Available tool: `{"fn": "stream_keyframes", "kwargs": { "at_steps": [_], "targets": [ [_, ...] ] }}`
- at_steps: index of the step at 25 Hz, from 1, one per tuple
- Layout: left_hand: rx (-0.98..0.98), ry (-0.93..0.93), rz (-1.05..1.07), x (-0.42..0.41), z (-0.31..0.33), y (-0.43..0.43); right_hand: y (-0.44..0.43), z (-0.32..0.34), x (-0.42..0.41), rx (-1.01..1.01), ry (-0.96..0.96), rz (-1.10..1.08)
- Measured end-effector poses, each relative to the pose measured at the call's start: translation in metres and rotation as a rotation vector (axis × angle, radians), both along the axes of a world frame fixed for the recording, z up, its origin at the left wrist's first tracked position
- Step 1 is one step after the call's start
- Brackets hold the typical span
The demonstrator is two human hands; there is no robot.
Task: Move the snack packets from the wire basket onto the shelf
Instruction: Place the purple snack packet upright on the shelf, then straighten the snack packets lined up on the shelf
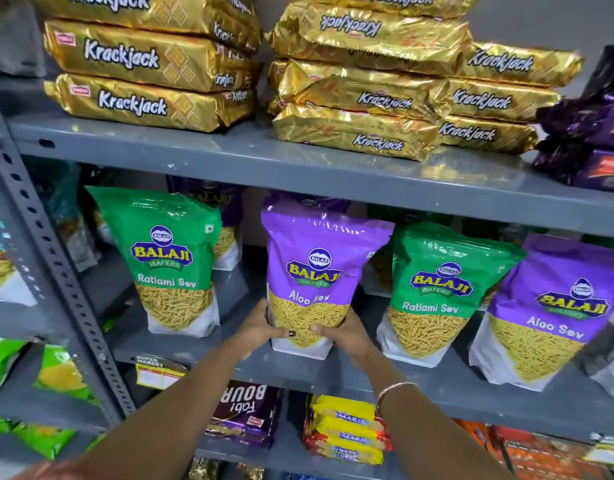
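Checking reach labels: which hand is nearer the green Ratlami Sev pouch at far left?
Left. The left hand sits beside that green Ratlami Sev pouch; the right hand is farther right.

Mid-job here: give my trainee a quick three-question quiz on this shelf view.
1. True or false: both hands grip the purple Aloo Sev packet.
2. Which packet stands just left of it: A green Ratlami Sev, B gold Krackjack, C yellow Marie?
3. Fill in: the left hand and right hand hold the packet near its ____.

Key: 1 true; 2 A, the green Ratlami Sev packet; 3 bottom.
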State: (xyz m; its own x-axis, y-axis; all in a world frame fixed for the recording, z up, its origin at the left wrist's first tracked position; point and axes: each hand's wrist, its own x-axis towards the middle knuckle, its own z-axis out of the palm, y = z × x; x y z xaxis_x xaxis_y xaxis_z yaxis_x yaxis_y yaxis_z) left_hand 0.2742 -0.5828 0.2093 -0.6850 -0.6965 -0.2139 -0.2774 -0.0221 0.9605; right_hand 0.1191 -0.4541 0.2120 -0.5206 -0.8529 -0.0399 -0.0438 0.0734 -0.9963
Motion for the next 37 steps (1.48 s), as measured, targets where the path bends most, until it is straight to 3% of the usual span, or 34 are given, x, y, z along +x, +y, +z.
{"fn": "stream_keyframes", "kwargs": {
  "at_steps": [8,13,17,20,23,27,37],
  "targets": [
    [-0.023,-0.03,0.031,0.018,0.0,-0.004,-0.013,0.0,0.018,0.076,0.008,0.001],
    [-0.335,0.004,0.458,0.027,-0.01,0.064,0.031,-0.001,0.003,0.336,0.223,-0.127],
    [-0.477,0.091,0.14,-0.017,-0.013,0.124,0.093,0.006,-0.04,0.69,0.448,-0.156],
    [-0.433,0.082,0.032,-0.085,-0.001,0.137,0.138,0.01,-0.073,0.869,0.504,-0.302],
    [-0.288,-0.014,-0.062,-0.143,0.005,0.133,0.158,0.008,-0.103,0.596,0.385,-0.527],
    [-0.246,-0.105,-0.158,-0.167,0.003,0.132,0.144,0.0,-0.126,0.283,0.19,-0.365],
    [-0.305,-0.12,-0.108,-0.128,-0.006,0.132,0.145,-0.002,-0.097,0.189,0.207,-0.334]
  ]
}}
